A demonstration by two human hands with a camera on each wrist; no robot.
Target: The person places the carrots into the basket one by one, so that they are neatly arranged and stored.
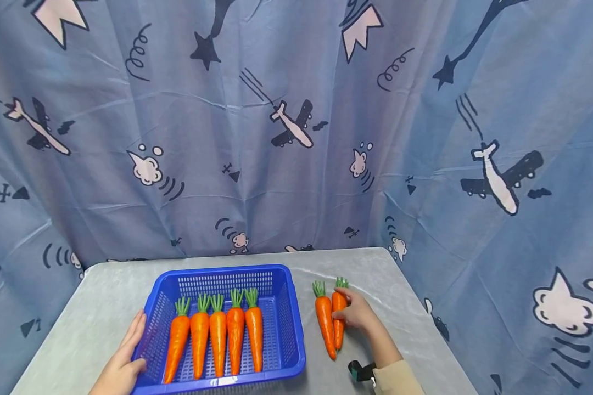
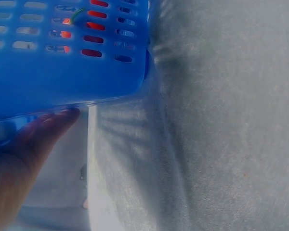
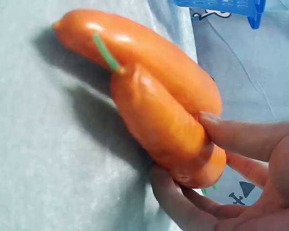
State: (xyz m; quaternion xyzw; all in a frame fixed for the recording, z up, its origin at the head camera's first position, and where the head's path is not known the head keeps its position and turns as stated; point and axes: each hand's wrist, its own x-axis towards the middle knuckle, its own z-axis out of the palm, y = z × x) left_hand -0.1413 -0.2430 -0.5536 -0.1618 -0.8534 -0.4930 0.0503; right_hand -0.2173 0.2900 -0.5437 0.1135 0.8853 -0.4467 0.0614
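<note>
A blue plastic basket [image 1: 296, 351] stands on the table with several orange carrots in it, one of them a carrot [image 1: 178, 343] at the left, their green tops toward the far side. My left hand [image 1: 121, 359] rests against the basket's left side with fingers fairly straight; in the left wrist view one digit [image 2: 55, 126] shows by the basket's edge. To the right of the basket, my right hand [image 1: 356, 311] holds a carrot [image 3: 159, 127] between thumb and fingers. Beside it, close against it, lies another carrot [image 1: 324, 317].
A pale cloth covers the table [image 1: 375, 274]. Behind and to the right hangs a blue curtain [image 1: 296, 181] printed with planes. A dark strap-like device [image 1: 361, 371] sits at the right wrist, near a beige sleeve [image 1: 399, 379].
</note>
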